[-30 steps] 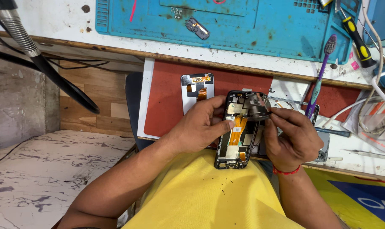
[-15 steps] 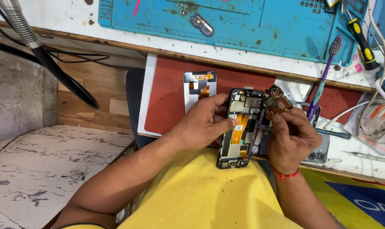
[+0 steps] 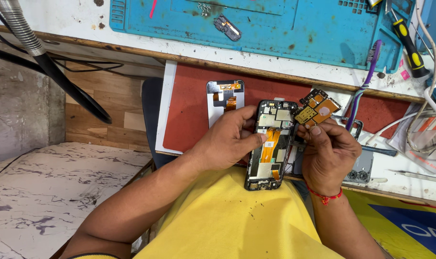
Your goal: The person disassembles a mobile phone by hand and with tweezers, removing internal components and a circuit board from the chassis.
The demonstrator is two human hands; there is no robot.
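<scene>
**Count on the bench**

Two hands: left [image 3: 227,141], right [image 3: 329,153]. One opened phone [image 3: 271,144]. One circuit board [image 3: 318,109]. One loose screen [image 3: 224,98]. One blue mat [image 3: 275,29]. One toothbrush [image 3: 364,79]. One screwdriver [image 3: 409,45]. One small part [image 3: 227,28] on the mat.

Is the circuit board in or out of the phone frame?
Out: right hand holds circuit board lifted beside phone frame, which left hand grips.

We see the left hand [image 3: 227,141] holding an opened phone [image 3: 271,144] by its side, while the right hand [image 3: 329,156] pinches a small circuit board [image 3: 318,109] just above it, over the counter [image 3: 189,108].
</scene>
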